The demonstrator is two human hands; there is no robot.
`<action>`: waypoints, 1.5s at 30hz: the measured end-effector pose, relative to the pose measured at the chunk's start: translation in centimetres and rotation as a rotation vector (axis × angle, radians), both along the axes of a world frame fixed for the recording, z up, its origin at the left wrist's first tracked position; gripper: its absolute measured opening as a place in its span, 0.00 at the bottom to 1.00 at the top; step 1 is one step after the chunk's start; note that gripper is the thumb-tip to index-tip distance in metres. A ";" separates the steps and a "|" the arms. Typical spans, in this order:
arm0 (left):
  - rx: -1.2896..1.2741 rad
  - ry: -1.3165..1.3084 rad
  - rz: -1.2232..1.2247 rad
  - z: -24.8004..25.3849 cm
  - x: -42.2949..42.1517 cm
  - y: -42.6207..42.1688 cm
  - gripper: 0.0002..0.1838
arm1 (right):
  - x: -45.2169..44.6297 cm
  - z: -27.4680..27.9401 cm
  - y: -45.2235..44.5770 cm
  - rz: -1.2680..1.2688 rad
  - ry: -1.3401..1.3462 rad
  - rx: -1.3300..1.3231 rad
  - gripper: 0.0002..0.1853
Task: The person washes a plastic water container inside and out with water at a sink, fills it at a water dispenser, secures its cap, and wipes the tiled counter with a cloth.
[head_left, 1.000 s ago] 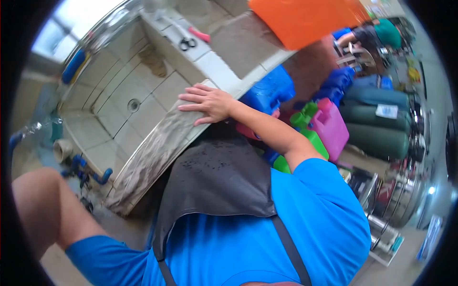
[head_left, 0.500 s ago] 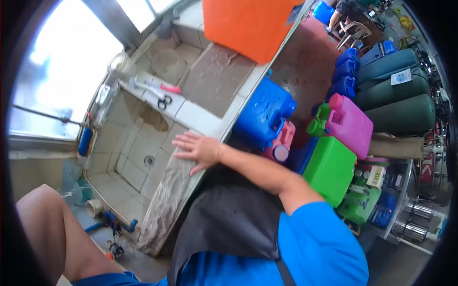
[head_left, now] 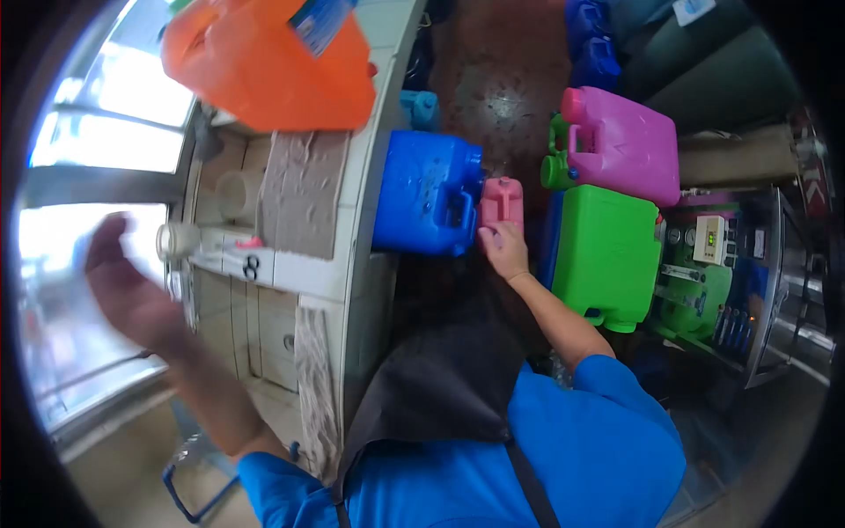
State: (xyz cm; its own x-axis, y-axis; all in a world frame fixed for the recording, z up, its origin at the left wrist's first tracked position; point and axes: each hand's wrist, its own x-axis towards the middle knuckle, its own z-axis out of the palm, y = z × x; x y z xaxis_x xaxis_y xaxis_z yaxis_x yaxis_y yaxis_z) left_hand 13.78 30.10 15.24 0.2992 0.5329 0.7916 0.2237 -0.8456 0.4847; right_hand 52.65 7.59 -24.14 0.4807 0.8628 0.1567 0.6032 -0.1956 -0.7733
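The right hand [head_left: 505,251] reaches down to the near end of the small pink jug [head_left: 503,201], its fingers bent and touching it; whether they pinch a part of it, I cannot tell. The pink jug is just beside the large blue jug [head_left: 427,194], on the side toward the bright green container [head_left: 607,255], with the magenta jug [head_left: 629,145] beyond that container. The left hand [head_left: 128,282] is raised in front of the window [head_left: 114,132], blurred, its fingers seemingly close together, though their exact pose is unclear. On the tiled counter [head_left: 370,79], an orange container [head_left: 273,70] is by a grey mat [head_left: 304,189], and black-handled scissors [head_left: 251,267] lie near a wrinkled cloth [head_left: 315,378]
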 end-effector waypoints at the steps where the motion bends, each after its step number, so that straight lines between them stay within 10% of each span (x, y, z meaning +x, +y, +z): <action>1: -0.160 0.257 0.196 -5.2 2.2 -0.3 0.25 | 2.0 -3.3 -0.8 -0.101 0.066 -0.120 0.18; 3: -0.506 0.182 0.255 -14.6 6.6 0.5 0.17 | 5.4 -8.7 -2.2 -0.228 0.197 -0.448 0.22; 8: -0.324 0.772 0.436 -27.5 7.2 1.6 0.32 | 10.7 -21.0 -4.6 -0.098 0.281 -0.885 0.28; 25: -0.365 0.941 0.581 -28.2 9.7 -0.1 0.38 | 9.6 -35.5 3.9 -0.327 0.771 -0.855 0.49; 33: -0.391 0.919 0.575 -28.0 9.8 0.0 0.39 | 10.4 -33.5 4.7 -0.245 0.672 -0.846 0.42; 45: -0.386 0.864 0.620 -28.4 9.6 -0.2 0.36 | 11.4 -10.7 5.3 -0.400 0.383 -0.451 0.24</action>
State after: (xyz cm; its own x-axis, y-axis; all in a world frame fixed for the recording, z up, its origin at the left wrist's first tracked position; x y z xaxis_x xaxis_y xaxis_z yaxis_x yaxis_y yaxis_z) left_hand 23.42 29.90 -13.14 0.2654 0.9436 0.1978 0.9390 -0.2995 0.1692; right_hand 64.06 12.86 -34.83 0.7238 0.5498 -0.4169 0.1206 -0.6957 -0.7081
